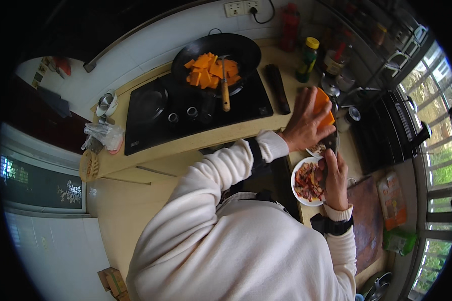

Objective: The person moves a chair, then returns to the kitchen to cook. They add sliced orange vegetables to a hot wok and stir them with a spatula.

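My left hand [308, 122] has its fingers spread against an orange piece of what looks like pumpkin [323, 103]. Just below it, my right hand [335, 178] grips the handle of a kitchen knife [331, 142], whose dark blade lies along the orange piece. A white plate of red chilies and other cut food [308, 182] is beside my right hand. Another dish [317, 149] is partly hidden under the hands. Orange slices [207, 69] lie in a black wok [248, 49] on the cooktop, with a wooden-handled spatula [225, 94] resting among them.
The black cooktop [147, 131] fills the counter at left. Bottles, including a green one with a yellow cap [307, 60], stand behind my hands. A black appliance [380, 131] and a brown cutting board [365, 222] are at right. A plastic bag [104, 134] and a basket [89, 165] sit at far left.
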A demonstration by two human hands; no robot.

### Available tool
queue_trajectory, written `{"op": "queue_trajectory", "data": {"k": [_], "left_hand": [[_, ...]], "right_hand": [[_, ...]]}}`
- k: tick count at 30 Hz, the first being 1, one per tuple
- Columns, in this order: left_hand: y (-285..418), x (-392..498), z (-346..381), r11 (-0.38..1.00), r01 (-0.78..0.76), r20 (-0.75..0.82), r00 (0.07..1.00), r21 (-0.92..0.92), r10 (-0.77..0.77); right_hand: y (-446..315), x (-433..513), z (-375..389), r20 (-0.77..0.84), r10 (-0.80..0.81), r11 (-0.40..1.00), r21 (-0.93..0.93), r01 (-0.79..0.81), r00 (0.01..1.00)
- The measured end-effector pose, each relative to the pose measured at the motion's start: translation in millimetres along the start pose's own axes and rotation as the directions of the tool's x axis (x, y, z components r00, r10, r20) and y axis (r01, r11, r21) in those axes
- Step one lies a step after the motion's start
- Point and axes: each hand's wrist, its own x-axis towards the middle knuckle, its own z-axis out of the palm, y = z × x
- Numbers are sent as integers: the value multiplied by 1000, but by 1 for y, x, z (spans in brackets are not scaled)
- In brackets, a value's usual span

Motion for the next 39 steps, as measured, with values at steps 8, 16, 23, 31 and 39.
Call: {"op": "queue_trajectory", "data": {"k": [8,16,23,31,39], "left_hand": [[-151,37,-185,905,35,-152,988,425,33],[-313,31,-218,816,440,45,871,375,-490],[-399,20,-209,919,310,102,934,245,-342],[-375,20,-239,851,482,252,867,-208,-429],[-298,-1,-222,852,522,170,843,-32,-510]], "right_hand": [[-50,101,179,354,-60,998,30,53,933],[-20,154,233,258,134,967,177,-183,957],[2,125,154,-17,125,930,350,-111,992],[52,-48,-24,-819,-406,903,-427,41,406],[164,-201,-204,-751,-624,262,-459,-849,214]]}}
